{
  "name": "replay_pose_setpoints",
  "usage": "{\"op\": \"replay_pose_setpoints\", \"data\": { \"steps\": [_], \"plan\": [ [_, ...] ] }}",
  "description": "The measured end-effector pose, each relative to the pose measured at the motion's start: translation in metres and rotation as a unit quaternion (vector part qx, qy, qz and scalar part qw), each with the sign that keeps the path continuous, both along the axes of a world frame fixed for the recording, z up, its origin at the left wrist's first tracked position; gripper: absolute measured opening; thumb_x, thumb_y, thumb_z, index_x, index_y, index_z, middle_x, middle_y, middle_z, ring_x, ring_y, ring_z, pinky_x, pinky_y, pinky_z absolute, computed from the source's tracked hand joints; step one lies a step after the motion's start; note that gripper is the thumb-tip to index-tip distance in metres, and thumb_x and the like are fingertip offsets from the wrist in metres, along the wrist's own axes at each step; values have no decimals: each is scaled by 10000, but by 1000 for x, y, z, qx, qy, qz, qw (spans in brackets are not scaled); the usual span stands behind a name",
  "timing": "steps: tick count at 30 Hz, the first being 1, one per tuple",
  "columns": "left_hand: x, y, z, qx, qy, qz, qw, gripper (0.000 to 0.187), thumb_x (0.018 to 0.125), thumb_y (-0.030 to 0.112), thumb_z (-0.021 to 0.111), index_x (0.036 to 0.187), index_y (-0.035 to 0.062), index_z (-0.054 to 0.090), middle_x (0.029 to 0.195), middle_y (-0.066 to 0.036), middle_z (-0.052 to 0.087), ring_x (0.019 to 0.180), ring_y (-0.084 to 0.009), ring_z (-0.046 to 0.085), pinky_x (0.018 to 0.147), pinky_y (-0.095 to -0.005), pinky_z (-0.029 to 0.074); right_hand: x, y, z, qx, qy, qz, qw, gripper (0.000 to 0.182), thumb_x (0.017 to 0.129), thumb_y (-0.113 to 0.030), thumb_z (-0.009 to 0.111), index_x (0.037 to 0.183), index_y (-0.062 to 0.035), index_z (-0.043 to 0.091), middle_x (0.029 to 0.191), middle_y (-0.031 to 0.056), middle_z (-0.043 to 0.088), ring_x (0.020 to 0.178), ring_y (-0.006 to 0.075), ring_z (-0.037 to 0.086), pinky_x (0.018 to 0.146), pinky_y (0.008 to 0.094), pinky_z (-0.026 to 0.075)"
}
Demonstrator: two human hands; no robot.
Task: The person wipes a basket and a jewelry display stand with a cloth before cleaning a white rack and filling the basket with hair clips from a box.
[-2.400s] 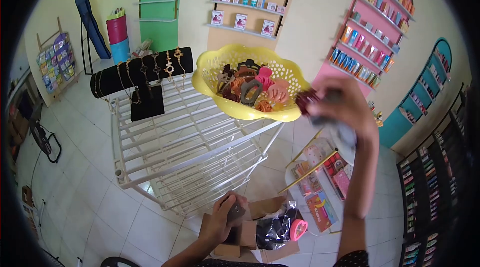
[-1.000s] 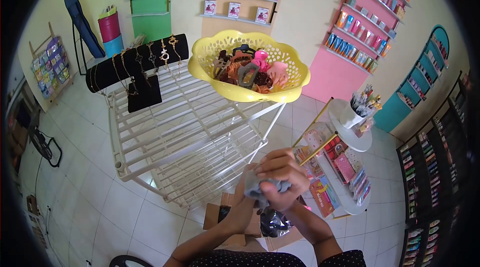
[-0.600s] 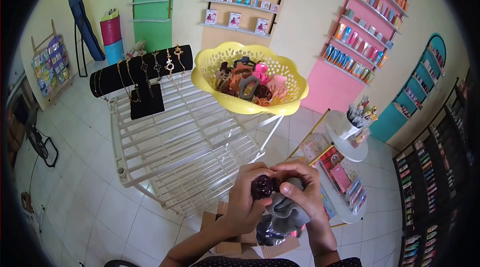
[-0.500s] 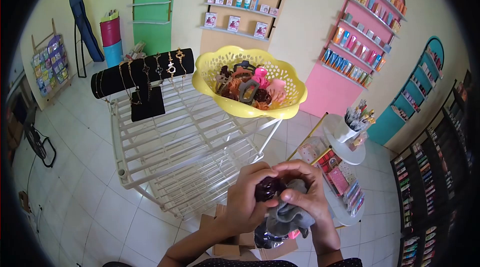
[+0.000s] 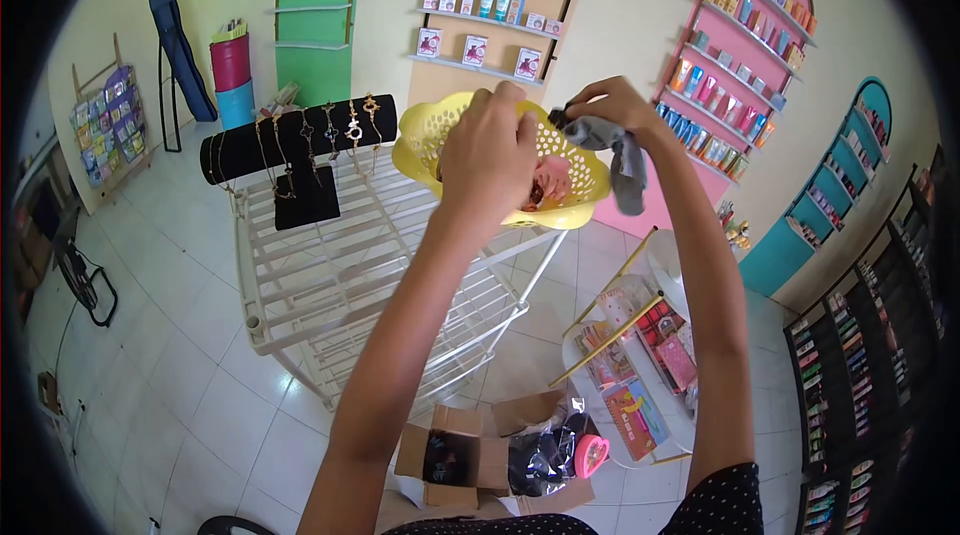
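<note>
My left hand (image 5: 488,155) reaches over the yellow plastic basket (image 5: 425,125), its back toward me and its fingers curled down. Whatever it grips is hidden behind the hand. Hair claw clips lie in the basket, among them a peach-pink one (image 5: 550,178); my left hand covers many of them. At the basket's right rim, my right hand (image 5: 612,107) is closed on a grey cloth (image 5: 625,170) that hangs down outside. A small dark piece (image 5: 560,118) shows right at the right fingertips.
A white slatted rack (image 5: 300,280) carries the basket and a black bracelet stand (image 5: 225,157) with gold-coloured bracelets. Below, on the floor, is an open cardboard box (image 5: 465,455) beside plastic-wrapped dark items (image 5: 545,455). A tiered shelf cart (image 5: 640,355) stands to the right.
Both hands have moved up and forward from in front of my body to the basket, and apart from each other. The grey cloth went along with my right hand. The dark claw clip between them no longer shows there.
</note>
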State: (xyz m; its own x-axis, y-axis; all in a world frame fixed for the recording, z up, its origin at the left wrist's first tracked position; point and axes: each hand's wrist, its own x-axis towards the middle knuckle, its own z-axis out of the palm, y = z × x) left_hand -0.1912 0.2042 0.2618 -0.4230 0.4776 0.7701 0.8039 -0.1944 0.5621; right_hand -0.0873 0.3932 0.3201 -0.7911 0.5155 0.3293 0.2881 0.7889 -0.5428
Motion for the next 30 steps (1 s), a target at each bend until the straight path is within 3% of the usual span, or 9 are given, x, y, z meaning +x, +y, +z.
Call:
{"op": "replay_pose_setpoints", "data": {
  "steps": [4, 10, 13, 17, 20, 23, 24, 27, 30],
  "plan": [
    [-35, 47, -5, -147, 54, 51, 986, 243, 725, 143, 473, 915, -1, 522, 812, -191, 568, 747, -258, 578, 681, -354, 430, -34, 24, -18, 114, -218, -182, 952, 366, 524, -309, 714, 808, -85, 654, 853, 93, 628, 792, 225, 599, 729, 355, 448],
    [-56, 71, 7, -397, 20, 7, 917, 250, 689, 152, 494, 860, -8, 582, 757, -168, 616, 709, -243, 614, 691, -333, 474, -38, 13, -27, 168, -209, -208, 941, 318, 526, -308, 702, 807, -161, 677, 782, 90, 638, 757, 241, 599, 699, 322, 462],
    [-66, 86, 14, -445, 69, 9, 893, 333, 699, 173, 506, 966, -27, 506, 634, -135, 594, 472, -192, 584, 436, -309, 455, -23, 0, -18, 158, -137, -204, 956, 325, 525, -317, 709, 828, -210, 659, 980, 63, 595, 913, 248, 562, 811, 372, 417],
    [-62, 80, 17, -391, 63, -15, 918, 446, 748, 230, 547, 1111, 3, 423, 817, -197, 596, 540, -217, 612, 499, -325, 491, 32, -20, -9, 138, 70, -109, 982, 309, 642, -278, 670, 909, -127, 644, 785, 75, 620, 714, 158, 574, 707, 263, 441],
    [-14, 6, 15, -163, 160, 176, 958, 421, 724, 370, 516, 909, -6, 546, 837, -184, 592, 679, -315, 586, 627, -383, 448, 102, -75, -33, 54, 249, -89, 963, 265, 726, -196, 594, 919, -16, 620, 779, 49, 617, 690, 93, 537, 665, 226, 425],
    [32, -59, -27, -94, 68, 230, 966, 306, 735, 248, 532, 875, -24, 541, 737, -165, 585, 615, -251, 573, 582, -334, 438, 158, -140, -101, -2, 284, -207, 936, 219, 745, -146, 562, 916, -20, 617, 794, 60, 608, 693, 95, 531, 649, 214, 417],
    [43, -66, -50, 97, -43, 187, 977, 212, 763, 167, 520, 838, -31, 534, 736, -117, 568, 604, -170, 539, 539, -259, 415, 179, -149, -135, -90, 270, -233, 930, 205, 746, -126, 556, 910, -21, 617, 800, 61, 606, 693, 100, 533, 641, 212, 415],
    [58, -133, -138, -6, 101, -74, 992, 55, 740, 8, 510, 781, -22, 491, 674, -94, 551, 532, -97, 500, 437, -198, 365, 187, -172, -261, -208, 101, -231, 945, 165, 716, -125, 606, 847, -27, 623, 755, 33, 612, 698, 80, 533, 644, 222, 414],
    [91, -152, -221, -315, -12, -95, 944, 188, 734, 33, 538, 921, 16, 534, 732, -75, 586, 490, -157, 527, 451, -236, 428, 185, -211, -440, -402, -26, -206, 892, 199, 642, -229, 652, 772, -78, 658, 688, 78, 618, 642, 149, 585, 606, 252, 444]
  ]
}}
